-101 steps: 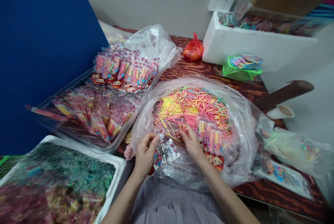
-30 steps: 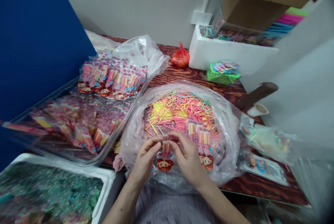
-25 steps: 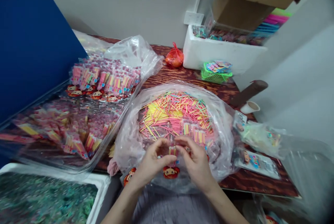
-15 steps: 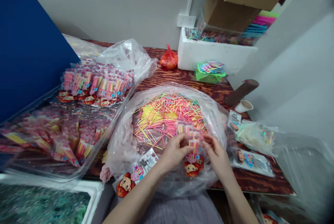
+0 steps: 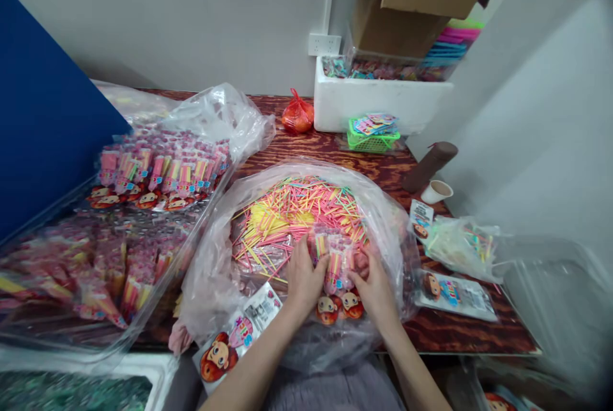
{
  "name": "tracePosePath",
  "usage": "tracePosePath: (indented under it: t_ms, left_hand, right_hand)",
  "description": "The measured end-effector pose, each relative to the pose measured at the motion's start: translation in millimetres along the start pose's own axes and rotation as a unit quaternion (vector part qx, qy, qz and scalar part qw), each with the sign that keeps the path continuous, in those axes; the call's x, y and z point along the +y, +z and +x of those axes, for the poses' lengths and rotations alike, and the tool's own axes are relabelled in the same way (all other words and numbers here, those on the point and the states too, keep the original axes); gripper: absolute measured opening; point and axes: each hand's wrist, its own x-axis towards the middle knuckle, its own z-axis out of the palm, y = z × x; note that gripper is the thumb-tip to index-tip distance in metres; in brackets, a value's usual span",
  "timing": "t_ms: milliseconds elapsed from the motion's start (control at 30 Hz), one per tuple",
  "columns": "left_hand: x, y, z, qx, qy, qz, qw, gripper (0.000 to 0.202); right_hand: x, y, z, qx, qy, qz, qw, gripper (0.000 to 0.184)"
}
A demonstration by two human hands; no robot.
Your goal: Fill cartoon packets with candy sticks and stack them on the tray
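Note:
Several small clear packets of coloured sticks (image 5: 335, 265), printed with a red-haired cartoon head, lie between my hands over the near part of a plastic-lined round heap. My left hand (image 5: 305, 278) is closed on their left edge, its thumb on the front. On the other side my right hand (image 5: 376, 288) grips the right edge with thumb and fingers; part of the packets is hidden behind the fingers. Just beyond them spread loose pink, yellow and green sticks (image 5: 306, 207), inside the clear plastic bag (image 5: 211, 270). A larger printed pouch (image 5: 239, 334) rests by my left forearm.
Filled packets (image 5: 158, 171) are piled in a clear plastic tray (image 5: 191, 242) at left. Behind stand a white foam box (image 5: 383, 101), a green basket (image 5: 373, 141) and a red bag (image 5: 297, 115). A paper cup (image 5: 437, 191) and brown bottle (image 5: 430, 165) stand at right.
My hands have shifted slightly left in view, as has the whole scene. The packets' cartoon heads, overlapping before, now sit side by side, and my left fingers reach further along the packets' edge.

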Motion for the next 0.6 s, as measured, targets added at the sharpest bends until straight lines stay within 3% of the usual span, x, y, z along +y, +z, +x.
tracePosePath:
  t_ms: [100, 267, 433, 500, 600]
  left_hand:
    - [1, -0.1, 6, -0.013, -0.031, -0.002, 0.999, 0.063]
    - [-2, -8.8, 11, -0.087, -0.01, -0.01, 0.996, 0.037]
    - [-5, -11.7, -4, -0.022, 0.055, -0.037, 0.998, 0.057]
    - [-5, -10.8, -12, -0.033, 0.067, -0.064, 0.995, 0.064]
    - [-3, -10.9, -19, -0.069, 0.067, -0.121, 0.988, 0.067]
  right_hand:
    - [1, 6, 3, -0.041, 0.029, 0.074, 0.996, 0.037]
    - [-4, 8, 3, -0.038, 0.028, 0.134, 0.99, 0.024]
    - [-16, 6, -5, -0.06, 0.037, 0.19, 0.979, 0.019]
    - [-19, 6, -8, -0.061, 0.052, 0.242, 0.967, 0.024]
    - [-20, 3, -9, -0.081, 0.086, 0.317, 0.941, 0.05]
